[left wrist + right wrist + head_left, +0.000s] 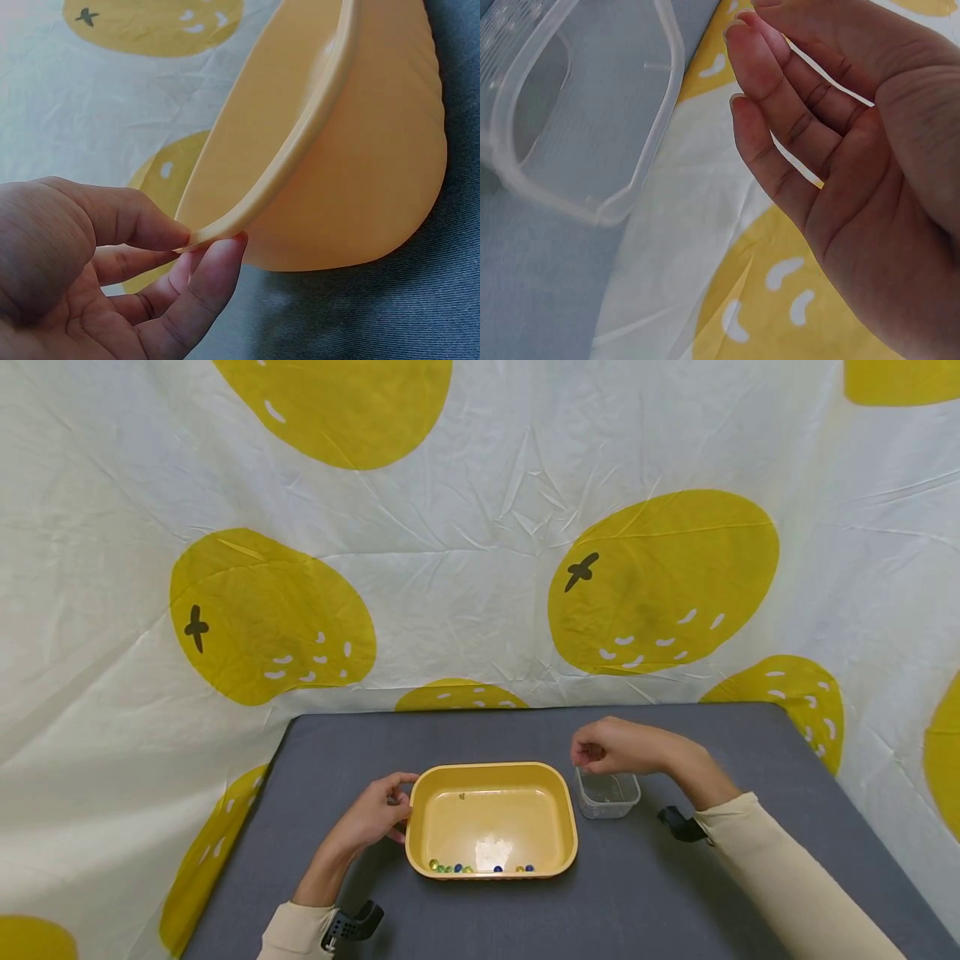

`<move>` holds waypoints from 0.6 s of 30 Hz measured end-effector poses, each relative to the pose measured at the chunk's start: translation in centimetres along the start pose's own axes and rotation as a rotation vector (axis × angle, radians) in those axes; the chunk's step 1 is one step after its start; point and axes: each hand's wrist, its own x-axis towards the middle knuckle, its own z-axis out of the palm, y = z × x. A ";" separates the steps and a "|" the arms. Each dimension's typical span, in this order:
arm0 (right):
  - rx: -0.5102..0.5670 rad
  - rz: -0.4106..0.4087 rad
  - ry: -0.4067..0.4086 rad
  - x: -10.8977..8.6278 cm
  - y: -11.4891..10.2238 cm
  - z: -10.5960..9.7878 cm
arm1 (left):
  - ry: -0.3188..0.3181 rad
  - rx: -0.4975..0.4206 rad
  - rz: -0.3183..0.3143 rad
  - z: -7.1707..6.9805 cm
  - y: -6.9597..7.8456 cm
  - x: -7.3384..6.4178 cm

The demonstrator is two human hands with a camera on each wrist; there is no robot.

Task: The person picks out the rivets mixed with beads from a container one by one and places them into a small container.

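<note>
My left hand (377, 810) pinches the rim of a yellow plastic tray (352, 172) at its left end, thumb above and fingers below in the left wrist view. Inside the tray, several glass marbles (458, 867), blue, green and amber, lie along its near wall. My right hand (618, 746) is over the far edge of a small clear plastic container (606, 811), just right of the tray. In the right wrist view, the fingers (759, 64) bend loosely beside the container's rim. Thumb and index tips are cut off there, so I cannot tell whether they pinch anything.
The tray and container are on a dark grey table (637, 902). Right behind its far edge hangs a white cloth (465, 610) printed with yellow fruit. A small dark mark (462, 796) shows on the tray's far inner side.
</note>
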 end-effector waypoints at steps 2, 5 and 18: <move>0.002 -0.013 -0.014 0.6 -0.4 0.1 | 0.003 0.004 -0.003 0.0 0.0 -0.1; 0.001 -0.029 -0.036 1.6 -1.1 0.3 | 0.006 0.010 -0.009 0.0 -0.1 -0.1; -0.006 -0.090 -0.142 6.1 -4.4 1.7 | 0.016 0.021 -0.015 0.1 0.0 0.0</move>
